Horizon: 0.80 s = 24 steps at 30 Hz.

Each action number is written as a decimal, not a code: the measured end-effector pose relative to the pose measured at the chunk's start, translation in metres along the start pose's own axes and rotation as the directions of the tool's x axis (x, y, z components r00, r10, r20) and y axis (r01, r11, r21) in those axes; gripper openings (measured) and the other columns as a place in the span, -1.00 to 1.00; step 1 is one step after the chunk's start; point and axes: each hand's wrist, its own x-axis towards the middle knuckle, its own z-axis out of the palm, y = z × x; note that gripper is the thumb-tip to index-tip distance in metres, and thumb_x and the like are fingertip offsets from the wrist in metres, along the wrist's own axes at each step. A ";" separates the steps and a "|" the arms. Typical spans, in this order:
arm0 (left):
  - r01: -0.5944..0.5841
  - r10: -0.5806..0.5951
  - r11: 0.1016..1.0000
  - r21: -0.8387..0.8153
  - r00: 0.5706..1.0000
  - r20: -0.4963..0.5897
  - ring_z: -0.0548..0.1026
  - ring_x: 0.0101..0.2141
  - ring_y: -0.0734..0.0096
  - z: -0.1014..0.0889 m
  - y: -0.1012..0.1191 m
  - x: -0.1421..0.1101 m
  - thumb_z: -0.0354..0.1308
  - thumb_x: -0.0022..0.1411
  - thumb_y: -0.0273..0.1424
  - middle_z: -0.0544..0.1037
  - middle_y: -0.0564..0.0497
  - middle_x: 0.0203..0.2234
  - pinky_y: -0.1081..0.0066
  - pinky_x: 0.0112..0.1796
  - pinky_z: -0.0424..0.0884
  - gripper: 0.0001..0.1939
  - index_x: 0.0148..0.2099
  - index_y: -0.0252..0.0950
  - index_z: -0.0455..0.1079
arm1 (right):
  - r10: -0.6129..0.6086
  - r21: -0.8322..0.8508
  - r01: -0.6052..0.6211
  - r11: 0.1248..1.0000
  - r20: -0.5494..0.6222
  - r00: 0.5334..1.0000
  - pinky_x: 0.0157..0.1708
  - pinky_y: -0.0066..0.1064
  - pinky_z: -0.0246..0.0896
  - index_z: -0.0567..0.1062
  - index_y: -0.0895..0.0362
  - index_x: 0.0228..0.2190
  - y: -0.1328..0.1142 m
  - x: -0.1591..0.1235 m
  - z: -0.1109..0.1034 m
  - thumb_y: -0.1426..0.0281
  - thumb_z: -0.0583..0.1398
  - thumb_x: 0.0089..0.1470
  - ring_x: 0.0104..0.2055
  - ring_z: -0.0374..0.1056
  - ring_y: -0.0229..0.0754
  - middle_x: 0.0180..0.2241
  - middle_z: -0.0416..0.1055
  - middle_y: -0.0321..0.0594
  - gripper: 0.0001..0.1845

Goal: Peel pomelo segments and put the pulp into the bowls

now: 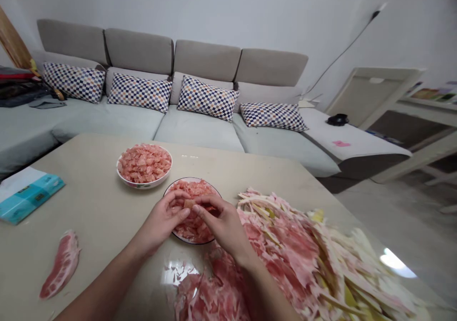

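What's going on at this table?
A person is working a piece of pink citrus pulp between their left hand and right hand, over a plate of loose pulp. Behind it, a white bowl of pulp sits heaped full. A large pile of pink and pale membrane scraps covers the right of the table. A single pink segment lies to the left, near a tissue pack.

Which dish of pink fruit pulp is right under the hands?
The dark-rimmed dish, beneath the left hand and right hand; the white bowl of pulp sits farther back, untouched.
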 end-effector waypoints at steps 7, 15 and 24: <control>0.013 -0.013 1.000 0.005 1.000 0.017 0.50 -0.16 0.24 0.001 0.002 0.001 0.31 0.08 -0.29 0.54 -0.07 -0.19 0.32 -0.09 0.41 -0.71 -0.15 -0.29 0.46 | 0.077 0.036 -0.077 0.996 0.000 0.997 -0.19 -0.27 0.34 0.61 0.10 -0.35 0.003 0.001 -0.003 0.26 0.23 0.08 -0.23 0.47 -0.08 -0.30 0.60 -0.17 -0.80; -0.029 0.029 0.999 0.044 1.000 0.006 0.50 -0.11 0.23 0.001 0.002 0.001 0.28 0.11 -0.31 0.54 -0.06 -0.17 0.30 -0.02 0.38 -0.74 -0.14 -0.28 0.46 | 0.029 -0.015 -0.029 0.999 -0.005 1.000 -0.19 -0.32 0.33 0.63 0.06 -0.31 -0.002 0.000 0.000 0.31 0.25 0.08 -0.20 0.48 -0.09 -0.26 0.59 -0.19 -0.84; -0.010 0.012 0.999 0.036 0.999 -0.043 0.53 -0.15 0.22 0.003 0.003 0.001 0.32 0.05 -0.29 0.56 -0.06 -0.20 0.30 -0.07 0.41 -0.73 -0.20 -0.28 0.46 | 0.017 -0.043 -0.023 0.999 -0.134 0.991 -0.28 -0.33 0.36 0.62 0.07 -0.42 -0.001 -0.001 0.001 0.34 0.30 -0.02 -0.33 0.47 -0.12 -0.37 0.58 -0.20 -0.91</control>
